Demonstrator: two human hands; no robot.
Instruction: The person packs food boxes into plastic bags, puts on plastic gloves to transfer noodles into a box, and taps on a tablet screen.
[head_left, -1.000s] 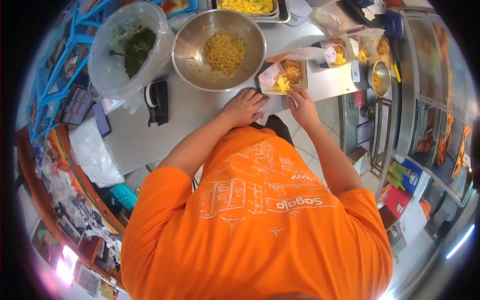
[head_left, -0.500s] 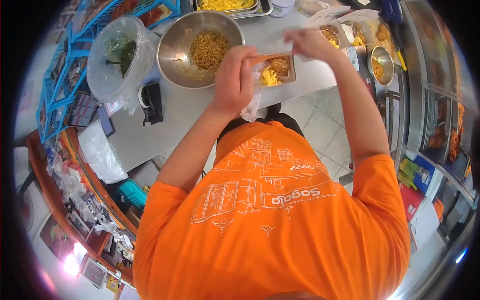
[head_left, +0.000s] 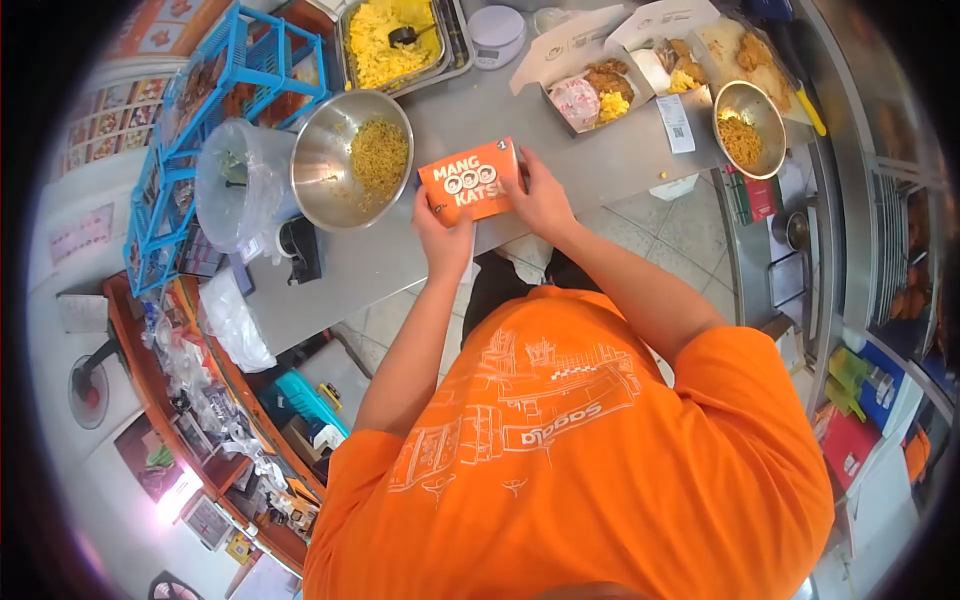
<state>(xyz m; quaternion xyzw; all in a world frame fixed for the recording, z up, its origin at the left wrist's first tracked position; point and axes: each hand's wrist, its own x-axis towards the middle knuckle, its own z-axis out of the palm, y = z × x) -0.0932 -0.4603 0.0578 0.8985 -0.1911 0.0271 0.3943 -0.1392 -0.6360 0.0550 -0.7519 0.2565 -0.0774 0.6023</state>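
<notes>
both hands (head_left: 543, 203) hold orange box (head_left: 470, 180) near counter edge (head_left: 628, 175)

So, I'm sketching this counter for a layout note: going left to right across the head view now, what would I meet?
Clear plastic-lined tub, large steel bowl, orange box, leftmost open food box, printed slip, small steel bowl, yellow handle.

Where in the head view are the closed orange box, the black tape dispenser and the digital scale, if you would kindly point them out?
Closed orange box (head_left: 468, 182): head view, on its printed lid.
Black tape dispenser (head_left: 304, 254): head view, on its dark body.
Digital scale (head_left: 497, 28): head view, on its round platform.
</notes>
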